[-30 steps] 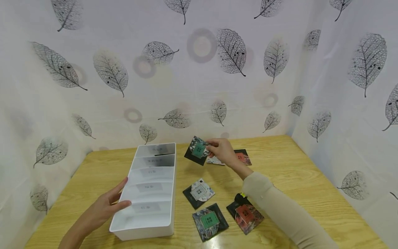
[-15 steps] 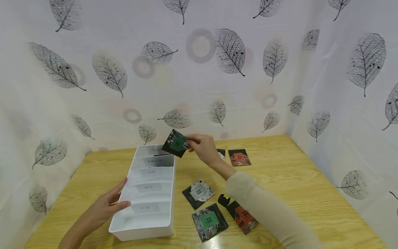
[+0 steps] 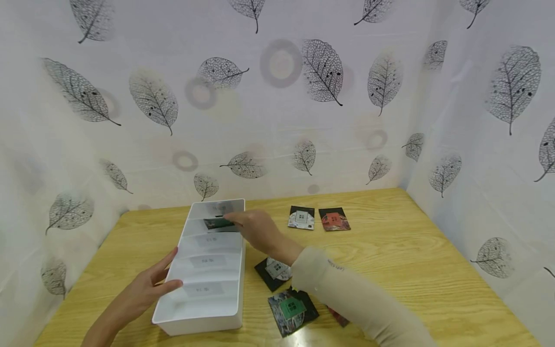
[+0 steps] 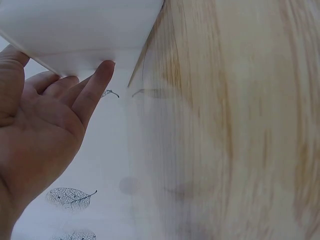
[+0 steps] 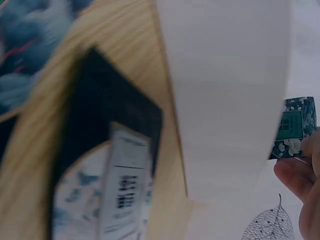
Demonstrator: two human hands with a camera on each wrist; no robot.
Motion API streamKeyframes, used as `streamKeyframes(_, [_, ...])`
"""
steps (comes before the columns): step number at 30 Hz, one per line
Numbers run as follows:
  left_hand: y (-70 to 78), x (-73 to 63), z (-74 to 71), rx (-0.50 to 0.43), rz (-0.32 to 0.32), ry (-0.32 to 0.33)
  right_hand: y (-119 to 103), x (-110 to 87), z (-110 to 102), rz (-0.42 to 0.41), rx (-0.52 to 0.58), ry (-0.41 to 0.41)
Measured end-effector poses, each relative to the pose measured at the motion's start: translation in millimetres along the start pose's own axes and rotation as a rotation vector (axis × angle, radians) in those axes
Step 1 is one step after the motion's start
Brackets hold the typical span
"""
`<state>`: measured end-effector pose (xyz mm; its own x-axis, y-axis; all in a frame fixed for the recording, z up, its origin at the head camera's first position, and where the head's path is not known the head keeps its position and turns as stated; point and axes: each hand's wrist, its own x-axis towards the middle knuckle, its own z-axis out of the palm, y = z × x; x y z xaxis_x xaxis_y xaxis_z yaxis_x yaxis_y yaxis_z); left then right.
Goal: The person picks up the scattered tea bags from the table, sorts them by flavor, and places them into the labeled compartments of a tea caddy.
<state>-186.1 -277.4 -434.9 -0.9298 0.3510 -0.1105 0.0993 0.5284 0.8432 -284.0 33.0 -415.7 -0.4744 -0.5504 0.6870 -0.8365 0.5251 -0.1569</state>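
Note:
A white divided organizer box [image 3: 240,308] with labelled compartments stands left of the middle of the table. My left hand [image 3: 136,294] holds its left wall, thumb over the rim and fingers along the outside; the left wrist view shows those fingers [image 4: 95,90] against the wall. My right hand [image 3: 262,236] pinches a flat square sachet [image 3: 216,223] with a green label by its edge. That sachet is partly down in the second compartment from the far end, tilted, its lower part hidden. In the right wrist view the sachet [image 5: 292,125] shows beyond the box wall.
On the wooden table [image 3: 390,231], a white-labelled sachet [image 3: 301,218] and a red-labelled sachet [image 3: 334,220] lie at the back. Nearer lie another white-labelled sachet [image 3: 273,274], a green-labelled one [image 3: 292,311] and a red one [image 3: 338,315] mostly under my right sleeve. Leaf-patterned curtain surrounds the table.
My right hand has carried the green-labelled sachet left from the back of the table, over the box, and down into a compartment. My left hand has stayed on the box.

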Motion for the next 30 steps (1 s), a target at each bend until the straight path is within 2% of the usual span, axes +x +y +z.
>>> streamKeyframes(5, [0.0, 0.3, 0.9, 0.007, 0.018, 0.013, -1, -8.1, 8, -0.053, -0.122, -0.084])
streamKeyframes(17, [0.7, -0.3, 1.5, -0.005, 0.034, 0.026, 5, -8.7, 11, -0.048, -0.261, -0.339])
streamKeyframes(22, [0.6, -0.1, 1.3, -0.008, 0.024, 0.016, 4, -8.5, 10, -0.045, -0.253, -0.355])
streamKeyframes(30, [0.3, -0.4, 1.2, 0.02, 0.021, 0.022, 4, -9.5, 5, -0.001, -0.162, -0.343])
